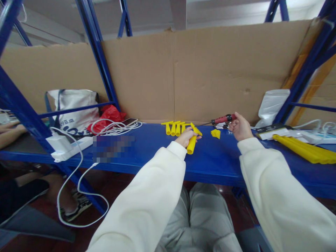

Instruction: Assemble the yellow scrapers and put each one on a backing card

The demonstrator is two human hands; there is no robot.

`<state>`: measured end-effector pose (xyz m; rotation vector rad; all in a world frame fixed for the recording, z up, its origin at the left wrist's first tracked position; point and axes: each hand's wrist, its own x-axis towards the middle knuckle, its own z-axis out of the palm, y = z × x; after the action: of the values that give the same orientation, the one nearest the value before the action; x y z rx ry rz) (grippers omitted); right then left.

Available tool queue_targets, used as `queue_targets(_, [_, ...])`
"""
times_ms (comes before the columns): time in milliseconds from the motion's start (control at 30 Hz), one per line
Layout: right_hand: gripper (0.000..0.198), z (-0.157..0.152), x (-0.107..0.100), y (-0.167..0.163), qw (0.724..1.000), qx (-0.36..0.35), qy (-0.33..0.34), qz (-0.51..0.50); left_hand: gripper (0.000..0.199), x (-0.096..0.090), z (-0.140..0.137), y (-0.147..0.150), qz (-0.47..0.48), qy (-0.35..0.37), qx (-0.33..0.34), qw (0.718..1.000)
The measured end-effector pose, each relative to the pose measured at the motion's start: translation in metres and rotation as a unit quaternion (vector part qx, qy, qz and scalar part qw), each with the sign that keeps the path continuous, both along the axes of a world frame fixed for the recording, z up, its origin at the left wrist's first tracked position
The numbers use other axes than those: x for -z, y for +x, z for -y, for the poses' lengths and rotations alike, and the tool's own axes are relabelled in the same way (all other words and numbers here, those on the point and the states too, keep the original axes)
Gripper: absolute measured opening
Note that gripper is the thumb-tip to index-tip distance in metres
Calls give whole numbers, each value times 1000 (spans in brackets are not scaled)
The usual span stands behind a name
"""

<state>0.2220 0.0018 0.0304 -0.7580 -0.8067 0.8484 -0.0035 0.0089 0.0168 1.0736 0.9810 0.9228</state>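
My left hand point(185, 137) is closed around a yellow T-shaped plastic piece point(191, 144), whose hollow round end points toward me. In my right hand point(240, 126) is a screwdriver point(223, 119) with a red and black handle, held level. Its shaft points left, and the tip lies close to the top of the yellow piece; whether they touch I cannot tell. Several similar yellow T-shaped pieces point(173, 128) stand in a row just beyond my left hand. A small yellow piece point(215, 133) lies on the blue table between my hands.
Long yellow parts point(306, 148) are stacked at the right, beside a white power strip point(320, 136). Toward the left are coiled white cables point(115, 126), a red plastic bag point(111, 114) and a cloth bag point(75, 105). Cardboard point(210, 70) walls the back. Another person's arm point(12, 134) shows far left.
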Motion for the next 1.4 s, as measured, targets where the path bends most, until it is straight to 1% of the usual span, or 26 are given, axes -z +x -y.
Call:
queue_targets(100, [45, 0, 0, 0, 1000, 8, -22, -1, 68, 1, -2, 0, 2, 2, 1, 1000])
queue_targets(267, [40, 4, -1, -4, 1000, 15, -12, 25, 67, 1, -1, 0, -2, 4, -6, 1000])
queue_targets(433, [32, 11, -8, -8, 999, -18, -19, 30, 69, 1, 0, 0, 0, 10, -20, 1000])
queue_targets(533, [34, 13, -10, -8, 999, -37, -16, 34, 70, 1, -1, 0, -3, 9, -23, 1000])
queue_targets(733, [47, 12, -6, -10, 998, 1, 14, 54, 76, 2, 1, 1, -31, 16, -24, 999])
queue_targets(900, [54, 6, -2, -8, 999, 23, 4, 46, 73, 0, 6, 2, -63, 41, -31, 997])
queue_targets(1033, [53, 3, -2, -6, 999, 30, -10, 35, 70, -1, 9, 2, -76, 52, -30, 995])
queue_targets(1233, [48, 7, -2, -8, 998, 49, -3, 34, 67, -3, 12, 2, -93, 50, -32, 994])
queue_targets(1400, [43, 8, -4, -9, 997, 51, 6, 52, 69, -1, 9, 1, -97, 56, -29, 993])
